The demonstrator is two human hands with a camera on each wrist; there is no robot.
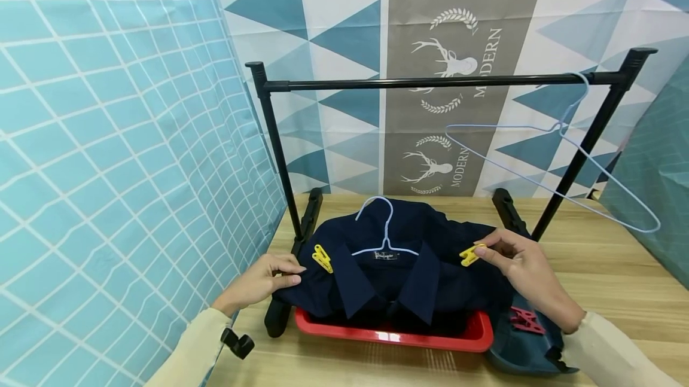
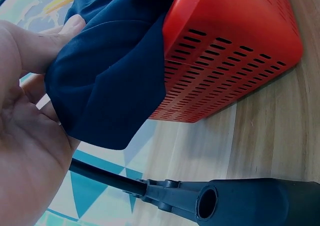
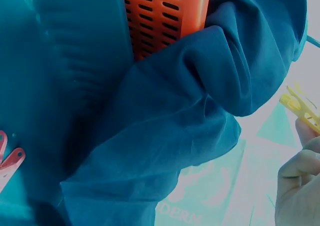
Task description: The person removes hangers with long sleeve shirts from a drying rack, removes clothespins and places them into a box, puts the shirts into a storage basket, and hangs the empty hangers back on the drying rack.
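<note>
A dark navy collared shirt (image 1: 420,219) lies over the red basket (image 1: 387,337), collar towards me. Inside its neck sits a light-blue hanger (image 1: 386,228), hook upward. My left hand (image 1: 264,282) pinches the shirt's left edge; in the left wrist view the thumb lies over the fabric (image 2: 110,91) and the fingers are behind it. Near that hand, a yellow clothespin (image 1: 322,259) is on the shirt's left shoulder area. With thumb and fingertips, my right hand (image 1: 530,270) holds another yellow clothespin (image 1: 470,255) over the shirt's right side.
A black rack's top bar (image 1: 377,84) crosses behind and above the shirt. On its right end hangs a second light-blue hanger (image 1: 506,126), reaching out rightward. Red clothespins (image 1: 526,320) lie in a dark blue tub (image 1: 511,360) right of the basket. Patterned cloth covers the back wall.
</note>
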